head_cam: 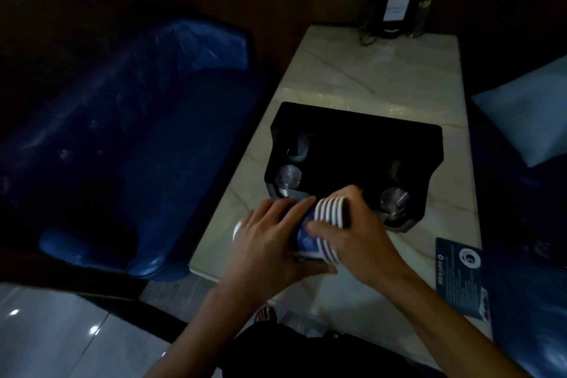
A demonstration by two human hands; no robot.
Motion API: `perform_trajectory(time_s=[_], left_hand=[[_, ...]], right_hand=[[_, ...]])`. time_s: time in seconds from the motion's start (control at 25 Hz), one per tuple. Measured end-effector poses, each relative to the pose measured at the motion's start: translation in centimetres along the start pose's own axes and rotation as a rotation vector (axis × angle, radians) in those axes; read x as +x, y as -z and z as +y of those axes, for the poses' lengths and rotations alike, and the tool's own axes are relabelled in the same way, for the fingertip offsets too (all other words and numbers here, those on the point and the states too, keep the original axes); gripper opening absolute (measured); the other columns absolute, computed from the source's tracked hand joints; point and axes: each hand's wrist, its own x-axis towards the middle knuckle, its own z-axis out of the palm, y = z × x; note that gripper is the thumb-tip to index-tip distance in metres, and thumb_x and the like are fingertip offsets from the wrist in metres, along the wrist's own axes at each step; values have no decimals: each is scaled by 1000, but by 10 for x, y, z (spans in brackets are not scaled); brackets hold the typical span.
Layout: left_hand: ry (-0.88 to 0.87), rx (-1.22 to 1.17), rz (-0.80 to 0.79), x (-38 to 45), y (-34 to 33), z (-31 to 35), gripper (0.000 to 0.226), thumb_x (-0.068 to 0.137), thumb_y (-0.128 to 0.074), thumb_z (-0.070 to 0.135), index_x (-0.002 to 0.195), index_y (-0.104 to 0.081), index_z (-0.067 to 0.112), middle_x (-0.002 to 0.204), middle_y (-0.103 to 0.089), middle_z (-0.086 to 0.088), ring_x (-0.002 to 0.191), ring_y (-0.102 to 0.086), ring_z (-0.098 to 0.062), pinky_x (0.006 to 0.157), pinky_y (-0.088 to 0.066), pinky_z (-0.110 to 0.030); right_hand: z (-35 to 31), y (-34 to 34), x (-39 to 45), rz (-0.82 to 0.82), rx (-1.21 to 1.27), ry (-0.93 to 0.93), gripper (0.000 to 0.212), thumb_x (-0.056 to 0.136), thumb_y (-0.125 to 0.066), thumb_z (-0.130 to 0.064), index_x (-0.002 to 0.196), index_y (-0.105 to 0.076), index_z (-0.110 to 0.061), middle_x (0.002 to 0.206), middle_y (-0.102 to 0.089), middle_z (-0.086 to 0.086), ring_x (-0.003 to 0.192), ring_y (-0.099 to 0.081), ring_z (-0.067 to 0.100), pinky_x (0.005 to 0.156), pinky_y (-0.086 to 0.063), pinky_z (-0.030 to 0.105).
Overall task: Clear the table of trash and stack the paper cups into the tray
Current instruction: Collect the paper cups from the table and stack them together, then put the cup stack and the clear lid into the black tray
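A stack of several blue-and-white paper cups (328, 213) lies on its side just above the marble table (368, 77), near its front left corner. My left hand (273, 233) wraps the stack's base end. My right hand (356, 230) grips the rim end, where several white rims show. The black tray (383, 138) stands right behind the hands, touching distance from the cups. It holds clear glasses (288, 176) upside down at its left and one at its front right (394, 201).
A blue armchair (132, 138) stands left of the table, and a blue seat with a pale cushion (527, 120) at the right. A dark leaflet (460, 273) lies on the table's front right. A small plant and sign holder (394, 12) stand at the far end.
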Motion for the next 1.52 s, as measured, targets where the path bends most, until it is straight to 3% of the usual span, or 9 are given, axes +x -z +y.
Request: perform_trajectory(time_s=[0.16, 0.32, 0.52, 0.64, 0.8, 0.88, 1.04, 1.16, 1.52], left_hand=[[277, -120, 43, 5, 3, 18, 64, 80, -54, 76, 132, -48, 38, 135, -45, 9, 124, -43, -7, 96, -45, -29], [847, -928, -248, 21, 4, 35, 69, 60, -53, 95, 118, -45, 59, 126, -60, 15, 102, -64, 7, 75, -57, -24], [1077, -1463, -406, 32, -9, 26, 83, 70, -70, 74, 135, -52, 26, 119, -73, -8, 107, -73, -26, 80, -61, -40], [1144, -1596, -376, 33, -15, 25, 79, 75, -77, 54, 137, -47, 16, 119, -71, -20, 103, -73, -33, 76, -60, -41], [1041, -1441, -368, 31, -14, 16, 73, 74, -83, 44, 135, -50, 21, 114, -73, -19, 96, -74, -34, 74, -59, -41], [884, -1285, -364, 29, -15, 12, 72, 73, -87, 40, 134, -51, 30, 114, -74, -9, 99, -74, -29, 78, -61, -35], [523, -975, -393, 17, -26, 13, 93, 66, -91, 38, 142, -38, 41, 127, -65, 10, 113, -67, -11, 84, -59, -23], [467, -828, -414, 7, -32, 4, 104, 63, -90, 50, 145, -27, 51, 134, -56, 22, 120, -60, -1, 90, -58, -23], [289, -467, -480, 4, -53, -86, 110, 65, -82, 56, 147, -10, 60, 137, -52, 12, 117, -56, -7, 93, -55, -38]], right_hand=[[-5, 24, 20, 320, 170, 62, 45, 73, -73, -47, 101, -51, -21, 90, -61, -8, 78, -64, 1, 66, -49, 25], [-5, 18, 20, 509, 322, 41, 49, 70, -73, -48, 105, -54, -19, 94, -65, -4, 87, -67, 14, 81, -56, 48], [7, -17, -4, 351, 423, 85, 71, 78, -76, -57, 134, -44, -29, 120, -58, -4, 95, -67, 5, 67, -60, 25], [14, -25, -11, 304, 279, 133, 61, 72, -76, -56, 124, -50, -36, 120, -58, -3, 94, -67, 5, 63, -58, 20], [22, -8, -3, 219, 352, 71, 20, 84, -75, -40, 92, -58, -31, 92, -68, -7, 76, -70, 4, 56, -55, 22], [26, 5, 7, 277, 299, 30, 23, 94, -67, -35, 77, -58, -23, 71, -68, -8, 65, -66, 4, 57, -49, 29], [18, 23, 26, 278, 354, 104, 29, 87, -68, -54, 103, -64, -30, 92, -73, -14, 86, -70, 3, 71, -58, 25], [13, 30, 35, 185, 247, 117, 44, 73, -70, -68, 107, -60, -41, 97, -70, -21, 90, -67, -4, 70, -58, 21], [-11, 11, 90, -13, -210, 0, 45, 69, -69, -70, 103, -66, -40, 92, -70, -19, 83, -66, -8, 63, -55, 16]])
